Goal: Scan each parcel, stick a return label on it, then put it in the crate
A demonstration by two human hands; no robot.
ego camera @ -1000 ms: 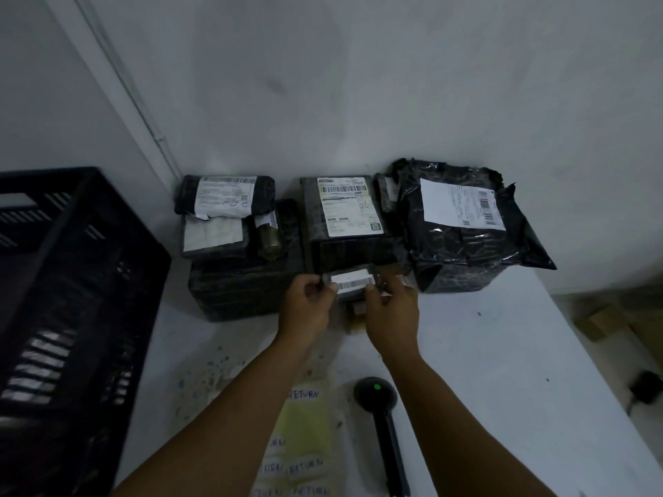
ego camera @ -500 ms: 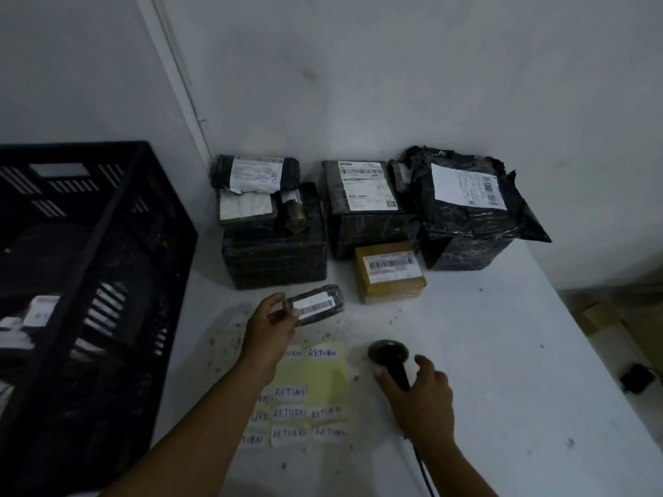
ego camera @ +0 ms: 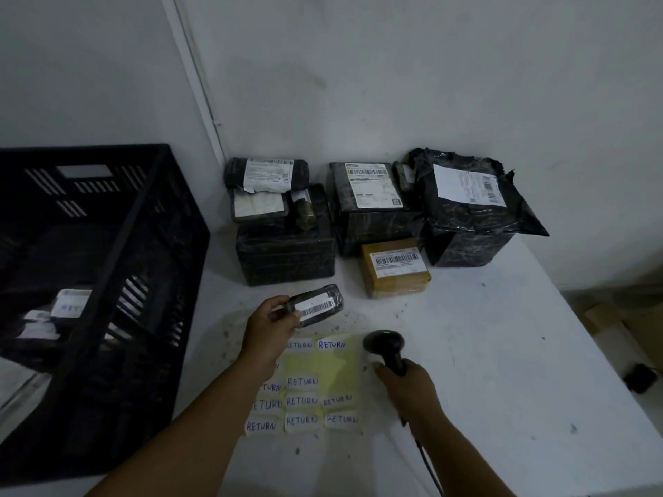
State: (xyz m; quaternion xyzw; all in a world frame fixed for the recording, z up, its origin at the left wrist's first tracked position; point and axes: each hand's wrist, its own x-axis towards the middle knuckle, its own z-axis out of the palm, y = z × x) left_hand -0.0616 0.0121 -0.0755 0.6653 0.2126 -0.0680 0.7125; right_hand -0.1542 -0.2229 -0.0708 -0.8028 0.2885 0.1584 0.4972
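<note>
A person's left hand (ego camera: 269, 326) grips a small black parcel (ego camera: 315, 306), barcode up, above a white table (ego camera: 502, 353). The right hand (ego camera: 409, 383) is curled around a black scanner (ego camera: 385, 347) just beside it. A sheet of RETURN labels (ego camera: 308, 385) lies between them; the black crate (ego camera: 107, 281) at left holds what appears to be 1 labelled parcel.

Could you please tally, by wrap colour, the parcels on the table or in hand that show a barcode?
Black parcels: 4
Brown parcel: 1
Total: 5
</note>
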